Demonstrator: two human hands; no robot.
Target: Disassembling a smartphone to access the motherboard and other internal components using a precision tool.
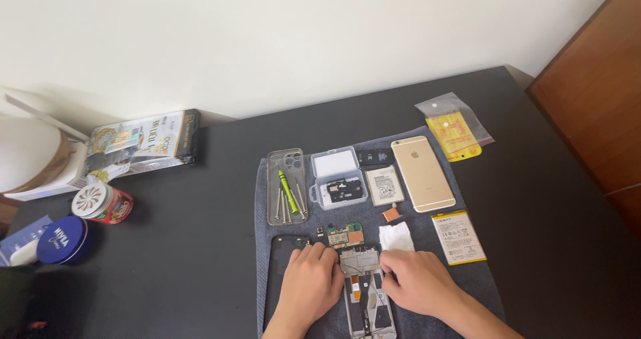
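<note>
Relative to the gold phone (422, 173): clear bag with yellow packet (455, 133) upper right; white yellow-edged labelled battery (458, 237) lower right; black-gold carton (145, 143) far left.

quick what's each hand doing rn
Left hand: curled, fingertips on the opened phone frame; grip unclear.
Right hand: curled on the frame's right edge; grip unclear.

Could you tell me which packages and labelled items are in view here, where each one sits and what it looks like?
Clear plastic bag: table's far right, yellow insert inside.
Flat battery: grey mat's right edge, white label, yellow border.
Second battery: mat's middle, beside the gold phone, pale label.
Printed box: far left, long, black, gold and white.
Round tin: left edge, blue.
Small can: beside it, red with white top.
</note>
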